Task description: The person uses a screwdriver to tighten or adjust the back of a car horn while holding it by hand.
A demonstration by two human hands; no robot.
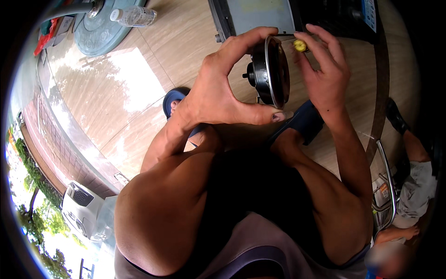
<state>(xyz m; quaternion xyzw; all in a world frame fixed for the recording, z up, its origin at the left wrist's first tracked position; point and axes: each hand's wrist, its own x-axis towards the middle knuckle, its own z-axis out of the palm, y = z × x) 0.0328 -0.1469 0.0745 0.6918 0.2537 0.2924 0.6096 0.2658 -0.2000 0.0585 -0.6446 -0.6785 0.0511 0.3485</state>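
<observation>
My left hand [213, 86] grips a round black part [266, 74] with a shiny metal rim, held on edge between thumb and fingers. A short black stub sticks out of its left side. What the part is, I cannot tell; its right face is turned mostly away from view. Just right of it, my right hand [327, 69] pinches a small yellow round piece [300, 45] between thumb and fingertips. The yellow piece is apart from the black part. Both hands are raised above the tiled floor, in front of my knees.
A grey box-like unit with a black frame [260, 18] stands beyond my hands. At the far left, a clear plastic bottle [134, 16] lies by a round grey-blue base [100, 35]. Another person [411, 195] sits at the right near a metal-framed chair [392, 195].
</observation>
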